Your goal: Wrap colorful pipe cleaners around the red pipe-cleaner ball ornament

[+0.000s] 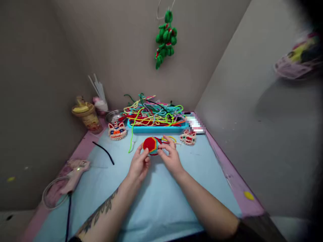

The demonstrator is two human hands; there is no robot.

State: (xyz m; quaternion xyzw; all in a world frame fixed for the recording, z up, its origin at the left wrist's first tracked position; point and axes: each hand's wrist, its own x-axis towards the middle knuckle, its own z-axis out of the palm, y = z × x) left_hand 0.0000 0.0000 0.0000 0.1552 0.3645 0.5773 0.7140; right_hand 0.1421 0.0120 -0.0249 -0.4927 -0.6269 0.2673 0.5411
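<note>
Both my hands meet over the middle of the light blue mat [156, 198]. My left hand [139, 164] pinches a red fuzzy pipe-cleaner piece [150, 145] with a teal and yellow rim. My right hand [170, 155] grips the same piece from the right, fingers curled, where loose red and yellow stems [169, 139] stick out.
A blue tray [156, 128] heaped with coloured pipe cleaners stands behind. Two small lion-head figures [117, 130] [188, 137] flank it. A black stem [104, 152], a pink glue gun [75, 172], a yellow cup [87, 116] and a metal bowl [113, 116] lie left. A green figure [165, 37] hangs above.
</note>
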